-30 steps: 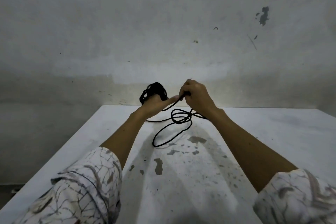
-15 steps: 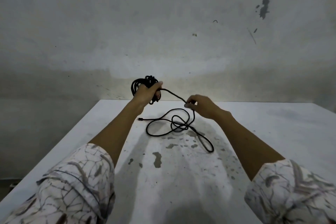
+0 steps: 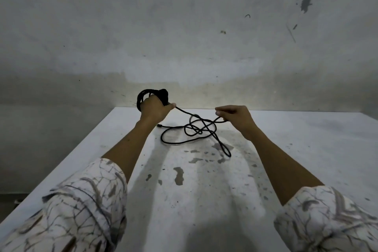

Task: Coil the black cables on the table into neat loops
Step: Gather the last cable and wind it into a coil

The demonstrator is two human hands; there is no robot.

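Nearest the camera, two patterned sleeves (image 3: 81, 210) sit at 7 and 5 o'clock, rolled up above bare forearms that reach forward over a white tabletop (image 3: 306, 149). The tabletop is worn, with grey chipped patches (image 3: 179, 176) in its paint between the arms.

Farther out, toward the middle, the loose part of a black cable (image 3: 194, 131) lies on the tabletop in a few untidy overlapping loops, with one long narrow loop trailing back toward 5 o'clock. Its plug end (image 3: 159, 126) rests on the surface just beside the left wrist.

The right hand (image 3: 235, 116), at about 2 o'clock from the loose loops, is raised a little above the tabletop with its fingers curled in, pinching a strand of the cable that rises to it from the tangle.

The left hand (image 3: 153, 108), at about 11 o'clock from the loops, is closed in a fist round a bundle of coils (image 3: 151, 96) already wound, which stick out above and behind the knuckles. The thumb points right, and a strand runs from it down into the loose loops.

Beyond the far edge of the tabletop stands a stained grey wall (image 3: 184, 26) with dark marks at 1 o'clock.
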